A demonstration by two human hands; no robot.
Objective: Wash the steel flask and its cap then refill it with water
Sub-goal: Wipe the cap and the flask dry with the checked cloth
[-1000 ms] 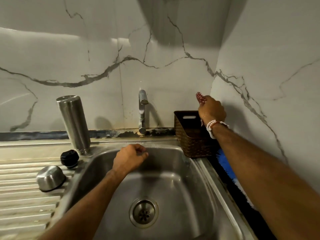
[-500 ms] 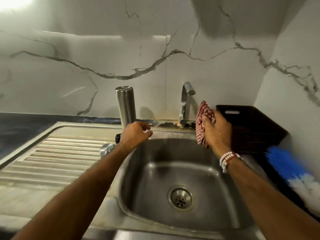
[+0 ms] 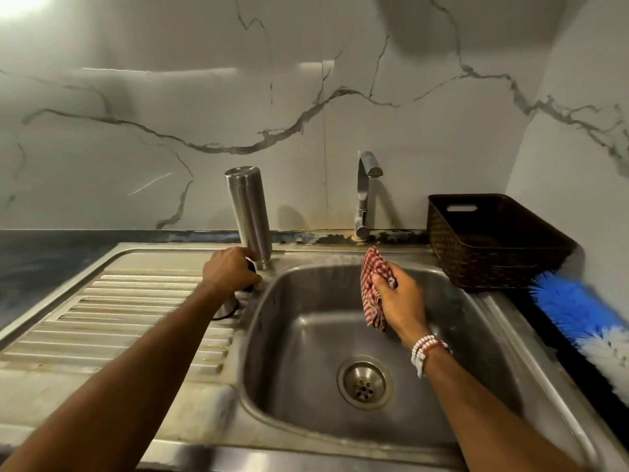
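sink corner with white, grey-veined walls

the back wall (image 3: 340,97) meets a side wall (image 3: 585,80) on the right; a bright glare (image 3: 20,3), perhaps a lamp, shows top left. a dark countertop (image 3: 51,253) holds a steel sink (image 3: 306,335) with ribbed drainboard (image 3: 119,318), a tap (image 3: 366,192) behind it, a brown woven basket (image 3: 493,264) and a blue-white brush (image 3: 578,311) at right.

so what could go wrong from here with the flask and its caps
1. The flask stands upside down on its narrow mouth at the sink rim, right beside the left hand. Lifting the black cap under its fingers could knock the flask into the basin.
2. The steel cup lies just under the left wrist, so the arm may nudge it into the sink.
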